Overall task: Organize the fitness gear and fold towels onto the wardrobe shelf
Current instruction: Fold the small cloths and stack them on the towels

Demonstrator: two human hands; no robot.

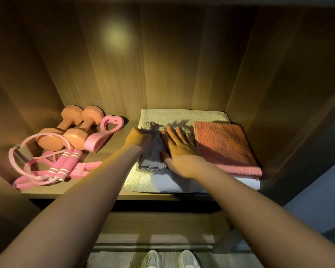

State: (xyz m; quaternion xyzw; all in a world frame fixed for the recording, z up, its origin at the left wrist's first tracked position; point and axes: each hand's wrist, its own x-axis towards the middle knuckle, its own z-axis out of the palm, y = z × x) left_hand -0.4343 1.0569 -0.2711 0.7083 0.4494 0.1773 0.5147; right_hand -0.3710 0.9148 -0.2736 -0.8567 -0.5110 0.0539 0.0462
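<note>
We hold the grey towel (153, 151) on the white towel (143, 183), just left of the pink towel (226, 147): left hand (139, 139) curled on its far-left edge, right hand (180, 149) flat with fingers spread pressing it, probably to flatten the fold.

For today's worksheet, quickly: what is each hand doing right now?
Left hand: grips the grey towel.
Right hand: open, pressing flat on the grey towel.

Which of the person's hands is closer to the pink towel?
The right hand: it lies flat on the grey towel, right beside the pink towel. The left hand grips the grey towel's opposite edge.
</note>
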